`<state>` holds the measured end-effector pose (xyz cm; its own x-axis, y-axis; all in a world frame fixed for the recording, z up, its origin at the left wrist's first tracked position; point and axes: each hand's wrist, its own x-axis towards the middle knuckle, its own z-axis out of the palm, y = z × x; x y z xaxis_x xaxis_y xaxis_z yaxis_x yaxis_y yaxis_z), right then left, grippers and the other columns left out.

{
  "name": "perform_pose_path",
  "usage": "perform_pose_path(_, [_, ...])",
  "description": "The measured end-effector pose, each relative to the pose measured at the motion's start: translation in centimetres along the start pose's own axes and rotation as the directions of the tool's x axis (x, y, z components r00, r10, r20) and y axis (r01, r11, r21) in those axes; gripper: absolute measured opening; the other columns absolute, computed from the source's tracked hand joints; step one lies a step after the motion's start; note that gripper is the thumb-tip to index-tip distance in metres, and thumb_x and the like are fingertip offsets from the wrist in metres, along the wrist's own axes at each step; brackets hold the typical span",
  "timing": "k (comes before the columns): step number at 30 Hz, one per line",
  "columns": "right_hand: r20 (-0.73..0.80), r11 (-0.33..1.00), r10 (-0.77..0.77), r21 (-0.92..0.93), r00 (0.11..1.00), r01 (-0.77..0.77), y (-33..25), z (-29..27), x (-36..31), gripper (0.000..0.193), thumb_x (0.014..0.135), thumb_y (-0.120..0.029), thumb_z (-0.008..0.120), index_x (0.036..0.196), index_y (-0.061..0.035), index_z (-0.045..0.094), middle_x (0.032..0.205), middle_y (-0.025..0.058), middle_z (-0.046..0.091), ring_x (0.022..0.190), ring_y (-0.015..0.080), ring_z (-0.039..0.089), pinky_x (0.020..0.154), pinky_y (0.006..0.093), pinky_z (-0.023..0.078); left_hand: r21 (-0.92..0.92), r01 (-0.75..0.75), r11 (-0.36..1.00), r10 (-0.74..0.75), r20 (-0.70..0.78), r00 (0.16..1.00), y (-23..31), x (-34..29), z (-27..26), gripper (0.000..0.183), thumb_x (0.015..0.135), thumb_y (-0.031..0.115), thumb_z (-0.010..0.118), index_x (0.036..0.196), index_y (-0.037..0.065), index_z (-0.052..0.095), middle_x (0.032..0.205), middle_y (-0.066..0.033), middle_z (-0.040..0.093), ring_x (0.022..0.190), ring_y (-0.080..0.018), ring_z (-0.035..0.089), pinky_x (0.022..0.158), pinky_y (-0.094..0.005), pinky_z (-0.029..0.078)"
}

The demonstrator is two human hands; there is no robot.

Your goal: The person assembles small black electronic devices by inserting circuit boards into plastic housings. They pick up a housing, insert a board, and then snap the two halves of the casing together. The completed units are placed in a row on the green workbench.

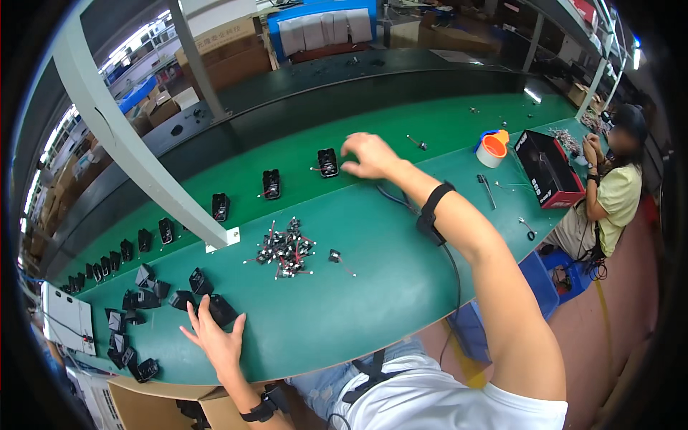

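I'm hovering both hands open: left hand [217,342] by a black plastic housing [223,310] near the table's [387,294] front edge, right hand [370,155] beside a black casing [327,163] past its back edge; likely light, stiff, pinchable by side walls.

I see room to pass over the counter [373,312], just nearer than the wired parts [287,251]. Leftward, a white post [118,143] and scattered black cases [147,298] block me; rightward, a dark cable [456,276].

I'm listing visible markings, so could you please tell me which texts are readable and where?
Black-and-red box: pale lettering, not copied here.
Brown carton at the back: dark characters, not copied here.
Black plastic housings: any markings are too small to read.
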<state>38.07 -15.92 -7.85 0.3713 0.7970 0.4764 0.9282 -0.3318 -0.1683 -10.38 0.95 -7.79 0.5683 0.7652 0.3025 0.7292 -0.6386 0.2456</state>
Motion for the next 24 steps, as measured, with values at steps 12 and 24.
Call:
perform_pose_path(12, [0.104, 0.763, 0.646, -0.054, 0.756, -0.644, 10.4, -7.0, -7.7, 0.020, 0.086, -0.015, 0.069, 0.102, -0.0032, 0.070, 0.109, 0.0179, 0.068, 0.097, 0.0343, 0.069, 0.090, 0.0415, 0.057, -0.843, -0.213, 0.494, 0.196, -0.131, 0.972, 4.2, 0.7, -1.1, 0.064, 0.084, 0.023, 0.067, 0.138, -0.004, 0.048, 0.120, -0.0141, 0.059, 0.104, -0.0197, 0.061, 0.090, -0.0327, 0.050])
perform_pose_path(24, [0.322, -0.048, 0.226, 0.946, 0.919, -0.320, -14.3, -8.4, -8.7, 0.016, 0.090, -0.005, 0.070, 0.105, 0.0011, 0.066, 0.112, 0.0142, 0.070, 0.101, 0.0189, 0.068, 0.089, 0.0311, 0.056, -0.914, 0.396, -0.083, 0.632, 0.259, 0.731, 15.7, 6.2, 1.0, 0.078, 0.077, -0.001, 0.079, 0.146, -0.002, 0.044, 0.128, -0.0105, 0.055, 0.117, -0.0178, 0.056, 0.103, -0.0316, 0.046])
